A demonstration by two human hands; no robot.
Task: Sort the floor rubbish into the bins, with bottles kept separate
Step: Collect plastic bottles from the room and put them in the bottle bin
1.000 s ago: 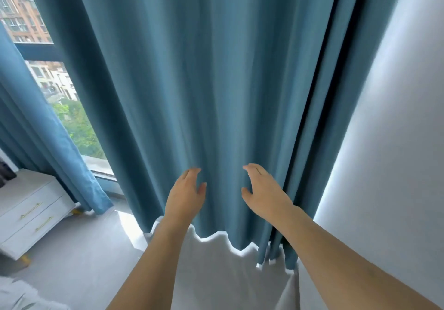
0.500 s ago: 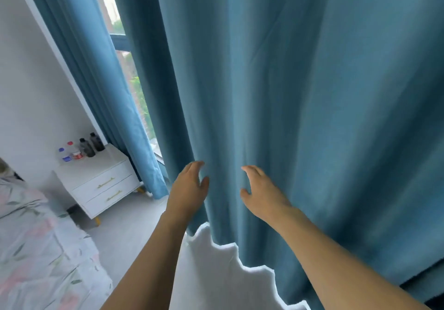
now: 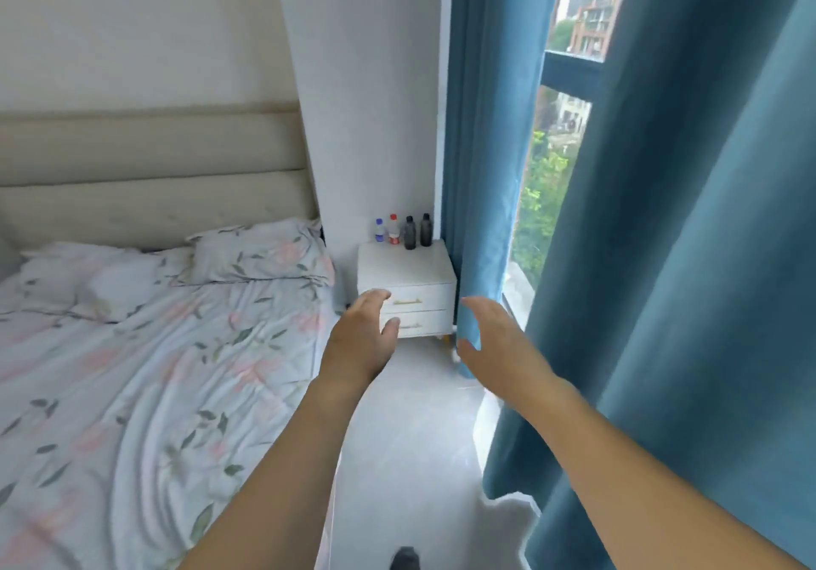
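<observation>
Both of my hands are stretched out in front of me with nothing in them. My left hand (image 3: 360,333) has its fingers loosely apart, and so does my right hand (image 3: 494,342), which hovers close to the near blue curtain (image 3: 689,282). Several bottles stand at the back of a white nightstand (image 3: 406,271): a clear one with a blue cap (image 3: 379,230), one with a red cap (image 3: 393,229) and two dark ones (image 3: 417,231). No bins and no rubbish on the floor are in sight.
A bed (image 3: 132,370) with floral bedding fills the left side. A narrow strip of grey floor (image 3: 410,437) runs between the bed and the window (image 3: 552,150). A second curtain panel (image 3: 485,150) hangs beside the nightstand. A dark shoe tip (image 3: 404,558) shows at the bottom.
My view has swung left, away from the curtain, toward the bed and nightstand. Both hands stay raised and empty in front of me.
</observation>
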